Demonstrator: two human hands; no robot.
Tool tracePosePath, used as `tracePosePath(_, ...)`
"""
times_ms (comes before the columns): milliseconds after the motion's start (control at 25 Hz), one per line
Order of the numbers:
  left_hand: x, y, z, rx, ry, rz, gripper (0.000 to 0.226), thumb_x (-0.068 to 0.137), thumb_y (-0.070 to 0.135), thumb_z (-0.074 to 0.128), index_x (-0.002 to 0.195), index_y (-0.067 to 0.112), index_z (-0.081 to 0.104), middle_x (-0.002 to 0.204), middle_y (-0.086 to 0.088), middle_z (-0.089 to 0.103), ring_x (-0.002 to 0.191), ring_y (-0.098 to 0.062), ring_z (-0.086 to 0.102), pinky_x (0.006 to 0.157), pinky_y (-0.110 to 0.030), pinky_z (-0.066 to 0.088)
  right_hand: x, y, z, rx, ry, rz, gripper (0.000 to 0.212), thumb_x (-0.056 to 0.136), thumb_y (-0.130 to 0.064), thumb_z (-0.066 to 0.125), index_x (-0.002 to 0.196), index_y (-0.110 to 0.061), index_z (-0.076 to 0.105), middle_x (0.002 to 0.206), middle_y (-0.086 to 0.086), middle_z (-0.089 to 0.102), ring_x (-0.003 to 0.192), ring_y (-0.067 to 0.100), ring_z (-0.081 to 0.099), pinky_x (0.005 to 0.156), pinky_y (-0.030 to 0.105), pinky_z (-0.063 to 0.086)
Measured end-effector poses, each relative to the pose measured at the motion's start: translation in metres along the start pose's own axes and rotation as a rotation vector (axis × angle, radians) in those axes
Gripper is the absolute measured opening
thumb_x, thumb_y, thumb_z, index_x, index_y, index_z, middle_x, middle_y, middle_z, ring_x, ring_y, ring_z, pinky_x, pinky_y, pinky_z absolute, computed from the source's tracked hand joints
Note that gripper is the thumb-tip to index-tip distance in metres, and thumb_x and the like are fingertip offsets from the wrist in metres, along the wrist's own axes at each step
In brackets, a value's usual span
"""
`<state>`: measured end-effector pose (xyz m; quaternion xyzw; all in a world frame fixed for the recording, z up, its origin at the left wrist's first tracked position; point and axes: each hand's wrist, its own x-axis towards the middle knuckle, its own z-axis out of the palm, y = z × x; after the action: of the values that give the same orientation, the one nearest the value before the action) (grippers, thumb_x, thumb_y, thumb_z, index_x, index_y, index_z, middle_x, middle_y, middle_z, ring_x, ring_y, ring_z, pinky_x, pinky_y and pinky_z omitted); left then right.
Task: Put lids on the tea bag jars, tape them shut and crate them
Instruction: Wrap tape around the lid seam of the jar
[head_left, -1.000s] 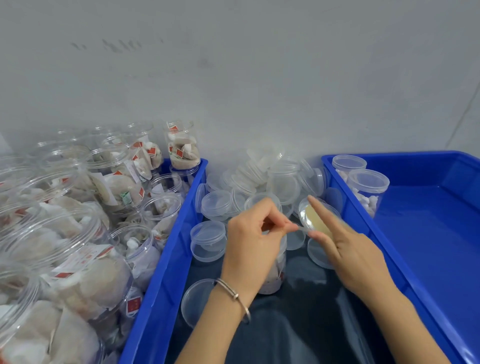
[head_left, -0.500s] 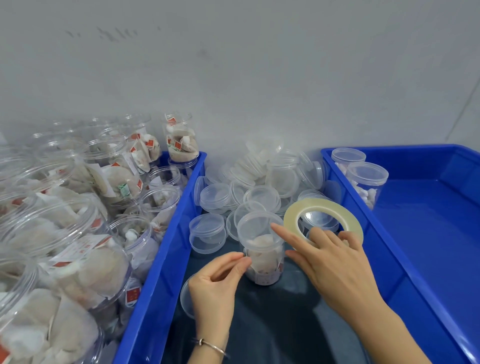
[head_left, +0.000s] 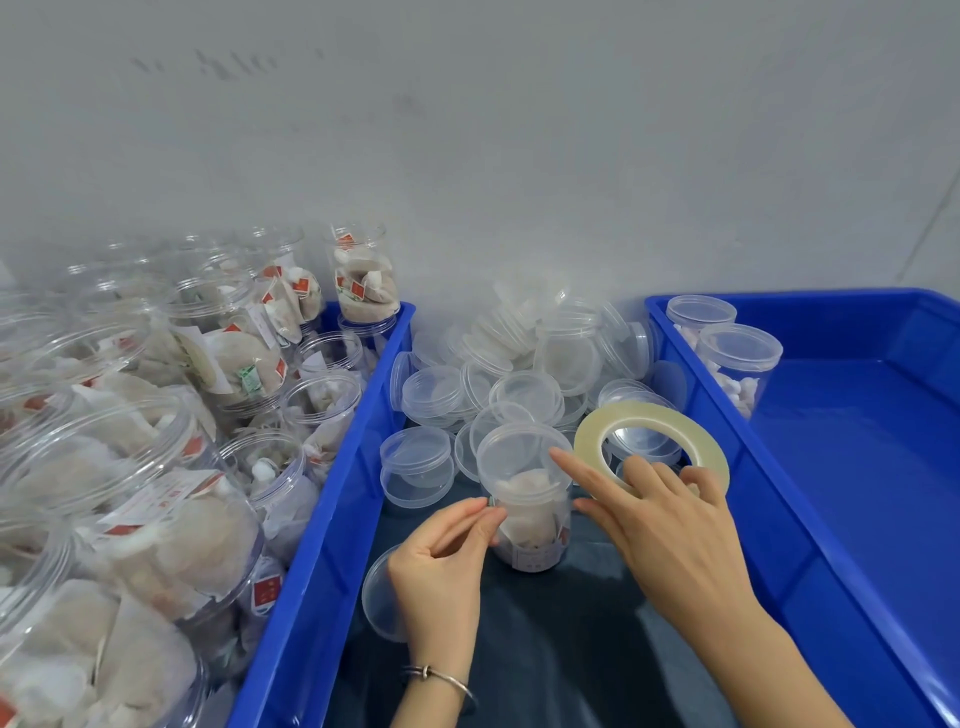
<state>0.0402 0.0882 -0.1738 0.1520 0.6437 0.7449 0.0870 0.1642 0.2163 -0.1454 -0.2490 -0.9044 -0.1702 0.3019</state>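
A lidded clear jar of tea bags (head_left: 527, 499) stands on the dark surface between the two blue crates. My right hand (head_left: 660, 525) holds a roll of clear tape (head_left: 652, 441) just right of the jar, with the forefinger stretched to the jar's lid. My left hand (head_left: 447, 556) is pinched at the jar's left side under the lid rim, apparently on the tape's end, which is too thin to see clearly. Behind the jar lies a heap of loose clear lids (head_left: 519, 364).
The left blue crate (head_left: 332, 509) is packed with several open jars of tea bags (head_left: 156, 467). The right blue crate (head_left: 852, 467) holds two lidded jars (head_left: 737, 364) in its far left corner. One loose lid (head_left: 382, 597) lies by my left wrist. A grey wall rises behind.
My left hand dropped from above the jar to its left side and rose to the lid rim. My right hand brought the tape roll into view and holds it beside the jar.
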Motion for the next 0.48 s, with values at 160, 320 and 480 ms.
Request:
tracePosePath(160, 0.002, -0.001, 0.002, -0.004, 0.008, 0.027, 0.019, 0.065, 0.005, 0.084, 0.077, 0.016, 0.076, 0.07, 0.006, 0.074, 0.064, -0.005, 0.07, 0.057, -0.007, 0.048, 0.002, 0.001, 0.002, 0.025, 0.003, 0.013, 0.043, 0.095, -0.045, 0.032, 0.128, -0.04, 0.059, 0.066, -0.002, 0.043, 0.054, 0.02, 0.049, 0.061, 0.037, 0.043)
tracePosePath(320, 0.002, -0.003, 0.002, 0.119, 0.022, 0.176, 0.02, 0.066, 0.009, 0.085, 0.079, 0.021, 0.077, 0.072, 0.01, 0.074, 0.07, 0.001, 0.069, 0.062, -0.006, 0.048, 0.007, 0.0, 0.002, 0.05, 0.028, 0.023, 0.04, 0.092, -0.043, 0.035, 0.116, -0.039, 0.067, 0.063, -0.001, 0.042, 0.05, 0.021, 0.048, 0.06, 0.036, 0.043)
tracePosePath(480, 0.011, -0.002, -0.001, 0.373, 0.016, 0.493, 0.029, 0.063, 0.013, 0.086, 0.087, 0.023, 0.075, 0.072, 0.013, 0.064, 0.07, -0.003, 0.061, 0.062, -0.007, 0.044, 0.008, -0.001, 0.002, 0.047, 0.041, 0.02, 0.04, 0.092, -0.042, 0.035, 0.115, -0.039, 0.068, 0.062, -0.002, 0.043, 0.049, 0.019, 0.047, 0.061, 0.037, 0.044)
